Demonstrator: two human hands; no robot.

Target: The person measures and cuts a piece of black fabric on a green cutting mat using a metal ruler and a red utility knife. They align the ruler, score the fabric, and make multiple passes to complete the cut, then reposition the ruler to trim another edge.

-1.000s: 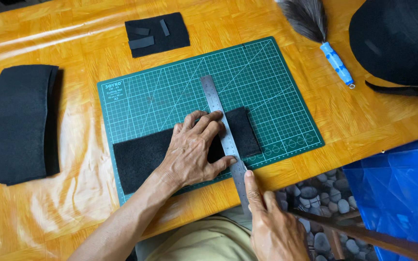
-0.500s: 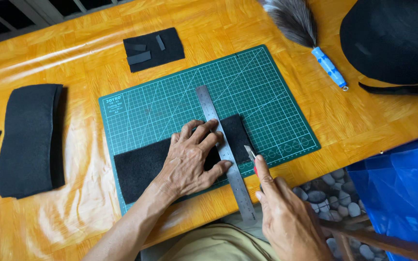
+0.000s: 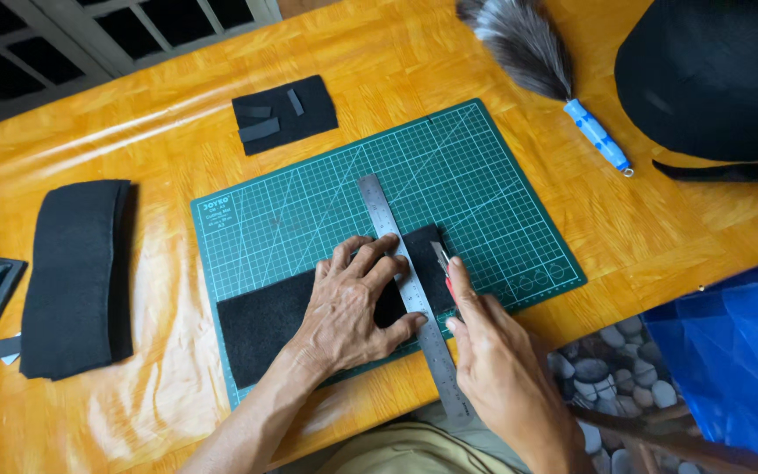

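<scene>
On the green cutting mat (image 3: 484,184), left hand (image 3: 348,307) flat — pinning steel ruler (image 3: 401,272) — right hand (image 3: 497,369) gripping a knife (image 3: 442,261).

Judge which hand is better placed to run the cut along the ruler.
Right. The right hand already holds the knife at the steel ruler edge; the left hand is spread flat, pinning ruler and black fabric.

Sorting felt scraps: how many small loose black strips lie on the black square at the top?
3 strips, on the black square: one upright at right, two flat at left. Others may hide beneath.
</scene>
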